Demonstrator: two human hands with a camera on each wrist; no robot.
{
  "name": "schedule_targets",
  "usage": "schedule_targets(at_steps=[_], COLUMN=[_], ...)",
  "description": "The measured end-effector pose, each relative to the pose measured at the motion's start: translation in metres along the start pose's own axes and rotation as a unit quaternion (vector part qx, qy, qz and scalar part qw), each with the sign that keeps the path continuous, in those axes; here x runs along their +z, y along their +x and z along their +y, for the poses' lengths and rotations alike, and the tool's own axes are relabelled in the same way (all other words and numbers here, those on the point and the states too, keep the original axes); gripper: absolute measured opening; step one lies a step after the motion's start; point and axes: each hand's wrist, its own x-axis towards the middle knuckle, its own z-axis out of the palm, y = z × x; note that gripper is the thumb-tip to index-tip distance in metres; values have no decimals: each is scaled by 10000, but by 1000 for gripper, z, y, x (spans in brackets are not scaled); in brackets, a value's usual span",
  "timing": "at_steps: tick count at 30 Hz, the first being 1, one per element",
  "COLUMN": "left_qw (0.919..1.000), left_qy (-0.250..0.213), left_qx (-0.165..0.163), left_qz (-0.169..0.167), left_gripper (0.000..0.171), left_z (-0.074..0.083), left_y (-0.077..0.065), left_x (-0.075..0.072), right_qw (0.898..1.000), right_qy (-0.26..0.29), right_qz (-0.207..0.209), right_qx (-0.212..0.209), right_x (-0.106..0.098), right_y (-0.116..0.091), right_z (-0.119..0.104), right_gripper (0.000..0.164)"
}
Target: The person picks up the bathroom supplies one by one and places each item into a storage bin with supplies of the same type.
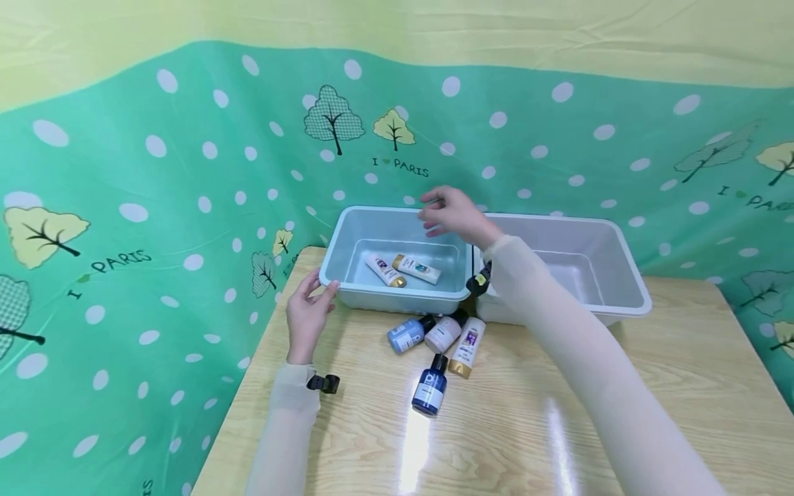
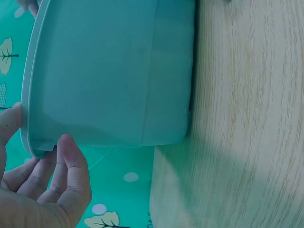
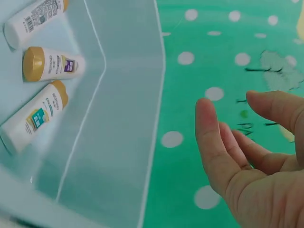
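Note:
A light blue bin (image 1: 397, 293) stands on the table. My left hand (image 1: 308, 306) grips its front left corner by the rim, the thumb above and the fingers bent below in the left wrist view. My right hand (image 1: 455, 215) hovers over the bin's back right edge, fingers loosely bent around nothing. Inside lie a white bottle with a purple label (image 1: 386, 270) and one with a teal label (image 1: 417, 269), both gold-capped. A third white bottle (image 3: 35, 21), barcode showing, appears in the right wrist view; the head view does not show it.
A grey bin (image 1: 571, 275) stands right beside the blue one. In front lie a blue bottle (image 1: 406, 336), a pale pink bottle (image 1: 443, 335), a white gold-capped bottle (image 1: 466, 348) and a dark blue bottle (image 1: 429, 389). A green patterned cloth (image 1: 217, 179) hangs behind the table.

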Motion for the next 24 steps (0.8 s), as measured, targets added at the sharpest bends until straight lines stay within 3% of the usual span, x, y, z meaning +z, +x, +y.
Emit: schedule_targets(at_steps=[12,24], left_qw=[10000,9999], left_qy=[24,91], left_qx=[3,70], left_qz=[24,14], left_gripper=[67,66], left_z=[0,-2], left_y=[-3,-2], left_x=[-1,-1], right_qw=[9960,9901], right_qy=[-449,-835], right_qz=[98,472], right_qx=[-764,-1027], right_x=[-11,-9], right_y=[-82,-149], right_z=[5,42], right_gripper=[48,52])
